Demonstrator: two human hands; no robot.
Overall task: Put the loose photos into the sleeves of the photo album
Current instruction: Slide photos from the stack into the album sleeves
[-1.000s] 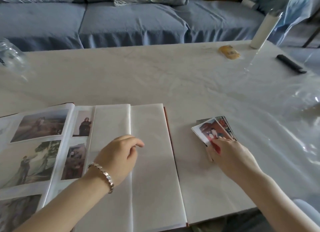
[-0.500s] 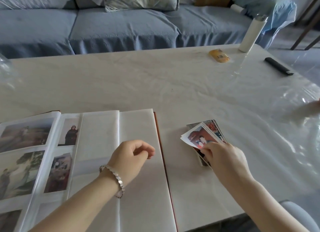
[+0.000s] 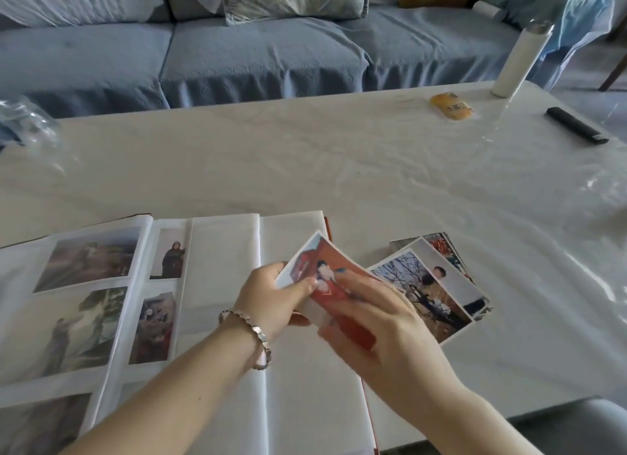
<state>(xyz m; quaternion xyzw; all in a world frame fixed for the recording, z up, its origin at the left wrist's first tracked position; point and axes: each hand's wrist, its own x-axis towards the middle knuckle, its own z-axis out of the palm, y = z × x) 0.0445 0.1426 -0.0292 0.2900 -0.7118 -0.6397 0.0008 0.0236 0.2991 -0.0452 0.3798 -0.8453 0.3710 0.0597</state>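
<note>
You hold the photo (image 3: 320, 256) in both hands, in the air above the right edge of the album (image 3: 224, 261). Your left hand (image 3: 271, 302) pinches its left edge between thumb and fingers, and your right hand (image 3: 383, 329) grips its right part, fingers laid across the face; the print bows a little between them. I judge the step to be lining it up for a sleeve. Ease the bend out, hold it by the edges and not the face, and let one hand free to lift the sleeve's mouth; the blank page under your left wrist looks unfilled, though I cannot make out its openings. The pile (image 3: 431, 285) lies fanned just right of your right hand, near enough for a wrist to scatter. Beyond your hands the table (image 3: 339, 169) gives broad room; its near edge runs close under your right forearm.
</note>
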